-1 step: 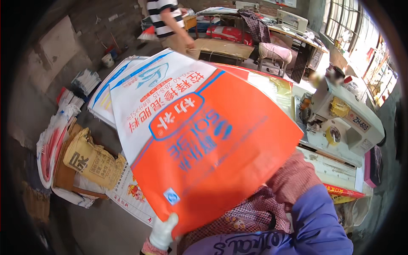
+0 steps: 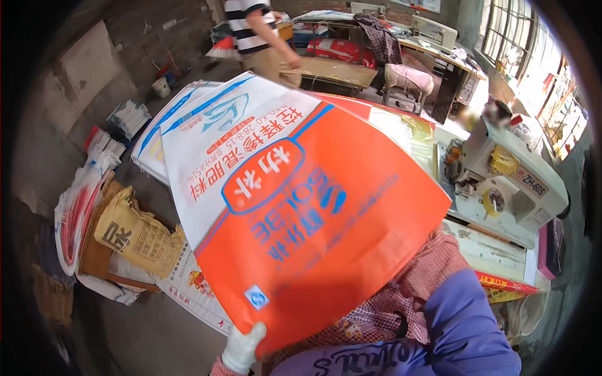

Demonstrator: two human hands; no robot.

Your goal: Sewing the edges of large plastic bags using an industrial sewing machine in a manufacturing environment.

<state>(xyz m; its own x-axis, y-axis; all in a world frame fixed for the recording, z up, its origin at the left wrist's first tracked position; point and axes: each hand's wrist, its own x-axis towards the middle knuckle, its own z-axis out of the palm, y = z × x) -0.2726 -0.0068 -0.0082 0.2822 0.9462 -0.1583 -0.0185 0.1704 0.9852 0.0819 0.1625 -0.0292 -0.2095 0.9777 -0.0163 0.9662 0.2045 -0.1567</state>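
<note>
White-gloved left hand (image 2: 242, 349) pinches the near left corner of a large, flat, orange-and-white printed plastic sack (image 2: 320, 232), held spread in front of the torso. Right hand hidden behind the sack — cannot tell its grip; red-checked sleeve (image 2: 433, 266) shows at the sack's right side. White metal sewing machine (image 2: 528, 178) stands to the right — apart.

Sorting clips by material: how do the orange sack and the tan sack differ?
The orange sack is part white; the tan sack is not. The orange sack is spread fairly smooth; the tan sack is creased. The left hand grips the orange sack; the tan sack lies untouched. Both carry printing.
</note>
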